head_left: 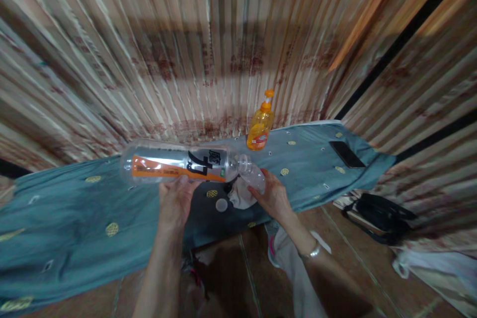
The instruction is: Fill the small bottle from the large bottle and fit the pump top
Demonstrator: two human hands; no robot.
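Right now your left hand [178, 198] grips the big bottle [179, 163] sideways, its mouth meeting the small bottle [254, 175] your right hand [274, 196] clasps. Misalign them and liquid could spill onto the cloth [74, 208] beneath your fingers.

The left hand [175, 201] covers part of the lower side of the large bottle [179, 164], and its label print smears beyond reading. The right hand [274, 196] hides much of the small clear container [252, 173], perhaps a cup. The blue cloth [74, 218] runs off the left edge.
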